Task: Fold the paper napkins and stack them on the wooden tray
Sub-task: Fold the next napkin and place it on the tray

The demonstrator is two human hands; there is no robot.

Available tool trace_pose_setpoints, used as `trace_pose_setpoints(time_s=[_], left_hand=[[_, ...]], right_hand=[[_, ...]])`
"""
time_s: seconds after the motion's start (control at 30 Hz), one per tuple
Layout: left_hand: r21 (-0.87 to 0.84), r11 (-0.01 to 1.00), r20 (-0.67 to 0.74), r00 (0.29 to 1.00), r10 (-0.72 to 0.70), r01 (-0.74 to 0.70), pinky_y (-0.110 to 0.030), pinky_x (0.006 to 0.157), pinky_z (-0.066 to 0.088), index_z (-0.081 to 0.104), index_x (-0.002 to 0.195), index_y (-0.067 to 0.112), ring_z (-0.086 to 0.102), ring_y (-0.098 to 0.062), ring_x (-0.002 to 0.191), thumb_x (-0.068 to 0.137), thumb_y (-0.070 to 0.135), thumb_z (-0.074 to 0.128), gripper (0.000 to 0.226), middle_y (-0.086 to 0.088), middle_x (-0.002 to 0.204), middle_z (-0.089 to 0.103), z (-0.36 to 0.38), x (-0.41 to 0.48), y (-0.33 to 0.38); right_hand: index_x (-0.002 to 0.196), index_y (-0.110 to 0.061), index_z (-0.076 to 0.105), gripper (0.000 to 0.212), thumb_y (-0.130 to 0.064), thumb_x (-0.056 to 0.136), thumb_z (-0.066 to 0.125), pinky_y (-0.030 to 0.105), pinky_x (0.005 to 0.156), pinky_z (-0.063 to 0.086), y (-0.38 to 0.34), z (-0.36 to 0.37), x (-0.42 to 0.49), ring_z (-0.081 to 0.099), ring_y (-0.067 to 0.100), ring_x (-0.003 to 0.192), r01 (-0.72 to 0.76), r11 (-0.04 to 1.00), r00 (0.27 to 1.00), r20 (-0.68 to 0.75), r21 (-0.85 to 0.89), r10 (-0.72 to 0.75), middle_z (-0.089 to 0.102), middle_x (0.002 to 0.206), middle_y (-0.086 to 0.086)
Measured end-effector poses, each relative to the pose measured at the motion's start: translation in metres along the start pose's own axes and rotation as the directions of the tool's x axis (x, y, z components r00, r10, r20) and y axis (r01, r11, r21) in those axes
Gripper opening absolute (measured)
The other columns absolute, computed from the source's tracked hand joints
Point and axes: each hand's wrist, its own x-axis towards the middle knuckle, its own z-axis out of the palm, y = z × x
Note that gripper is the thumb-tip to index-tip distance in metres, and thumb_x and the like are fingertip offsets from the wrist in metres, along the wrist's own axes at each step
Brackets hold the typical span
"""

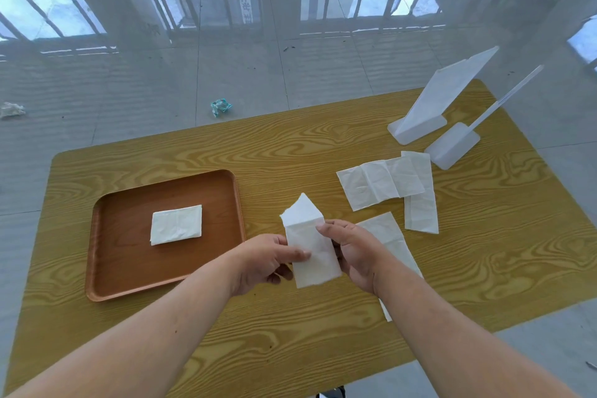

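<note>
A white paper napkin [311, 244], partly folded with a flap standing up at its far end, hangs above the table between my hands. My left hand [265, 263] pinches its left edge and my right hand [353, 252] holds its right edge. The wooden tray [109, 255] lies to the left with one folded napkin [176, 224] in its middle. Two unfolded napkins [378, 184] [421, 203] overlap on the table at the right. Another napkin [387, 233] lies flat, partly hidden under my right wrist.
Two white plastic stands [429, 110] [452, 145] sit at the table's far right corner. The wooden table [290, 152] has rounded corners. Crumpled wrappers [220, 107] [11, 109] lie on the tiled floor beyond it.
</note>
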Motion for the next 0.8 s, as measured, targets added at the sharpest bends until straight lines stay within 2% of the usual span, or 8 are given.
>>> trace_pose_setpoints(time_s=[0.2, 0.27, 0.3, 0.37, 0.43, 0.57, 0.7, 0.8], left_hand=[[0.064, 0.998, 0.064, 0.998, -0.028, 0.024, -0.026, 0.059, 0.042, 0.081, 0.087, 0.028, 0.057, -0.010, 0.063, 0.068, 0.055, 0.086, 0.033, 0.004, 0.085, 0.072, -0.002, 0.000, -0.004], [0.200, 0.979, -0.135, 0.989, 0.058, -0.030, -0.028, 0.057, 0.040, 0.075, 0.081, 0.026, 0.053, -0.010, 0.059, 0.066, 0.073, 0.077, 0.049, 0.007, 0.076, 0.066, 0.000, 0.000, 0.000], [0.323, 0.944, -0.301, 0.939, 0.164, -0.061, -0.028, 0.056, 0.040, 0.067, 0.080, 0.026, 0.052, -0.010, 0.059, 0.065, 0.080, 0.072, 0.056, 0.009, 0.073, 0.063, 0.001, 0.001, 0.002], [0.632, 0.769, -0.496, 0.710, 0.500, -0.101, -0.027, 0.058, 0.038, 0.051, 0.083, 0.032, 0.051, -0.008, 0.068, 0.070, 0.083, 0.064, 0.054, 0.015, 0.078, 0.058, 0.000, 0.002, 0.005], [0.833, 0.535, -0.366, 0.583, 0.725, -0.141, -0.023, 0.076, 0.040, 0.051, 0.099, 0.037, 0.051, -0.006, 0.093, 0.078, 0.078, 0.062, 0.047, 0.018, 0.100, 0.056, -0.002, -0.001, 0.011], [0.902, 0.349, -0.107, 0.652, 0.750, -0.253, -0.029, 0.095, 0.039, 0.060, 0.122, 0.035, 0.047, -0.010, 0.118, 0.086, 0.061, 0.067, 0.045, 0.015, 0.123, 0.063, -0.004, 0.003, 0.025], [0.900, 0.349, -0.117, 0.625, 0.772, -0.262, -0.027, 0.070, 0.043, 0.067, 0.095, 0.037, 0.058, -0.007, 0.086, 0.093, 0.044, 0.065, 0.008, 0.018, 0.085, 0.067, 0.000, 0.002, 0.029], [0.883, 0.413, -0.181, 0.652, 0.736, -0.221, -0.029, 0.054, 0.040, 0.064, 0.082, 0.033, 0.055, -0.005, 0.065, 0.095, 0.045, 0.060, 0.018, 0.014, 0.066, 0.061, 0.000, 0.003, 0.023]], right_hand=[[0.113, -0.003, 0.076, 0.025, -0.021, 0.096, 0.071, 0.038, 0.072, 0.061, -0.002, 0.004, 0.003, 0.076, 0.025, 0.084, -0.057, 0.994, 0.998, 0.016, -0.095, 0.058, 0.080, 0.102, 0.016], [0.107, -0.007, 0.079, 0.020, -0.022, 0.096, 0.072, 0.037, 0.072, 0.061, -0.003, 0.005, 0.003, 0.076, 0.023, 0.084, -0.012, 0.997, 1.000, 0.007, -0.081, 0.012, 0.081, 0.100, 0.015], [0.101, -0.012, 0.080, 0.015, -0.022, 0.096, 0.072, 0.034, 0.068, 0.060, -0.005, 0.005, 0.004, 0.076, 0.020, 0.081, 0.018, 0.997, 1.000, -0.004, -0.080, -0.019, 0.081, 0.095, 0.011], [0.093, -0.018, 0.082, 0.012, -0.020, 0.096, 0.070, 0.035, 0.070, 0.060, -0.008, 0.005, 0.005, 0.075, 0.018, 0.082, 0.069, 0.992, 0.997, -0.022, -0.101, -0.071, 0.081, 0.092, 0.006], [0.095, -0.018, 0.082, 0.017, -0.012, 0.097, 0.066, 0.042, 0.081, 0.058, -0.012, 0.006, 0.005, 0.074, 0.023, 0.089, 0.107, 0.986, 0.994, 0.002, -0.130, -0.108, 0.081, 0.099, 0.012], [0.099, -0.016, 0.082, 0.036, 0.003, 0.091, 0.053, 0.028, 0.067, 0.052, -0.022, 0.012, 0.000, 0.066, 0.017, 0.076, 0.232, 0.916, 0.973, 0.089, -0.328, -0.215, 0.077, 0.089, 0.009], [0.086, -0.009, 0.076, 0.026, 0.002, 0.087, 0.052, 0.028, 0.050, 0.036, -0.023, 0.012, 0.002, 0.043, 0.012, 0.055, 0.342, 0.789, 0.925, 0.036, -0.510, -0.378, 0.056, 0.064, 0.002], [0.091, -0.018, 0.074, 0.021, -0.005, 0.086, 0.058, 0.024, 0.052, 0.046, -0.023, 0.009, 0.001, 0.055, 0.007, 0.058, 0.369, 0.773, 0.884, -0.061, -0.516, -0.463, 0.067, 0.072, -0.005]])
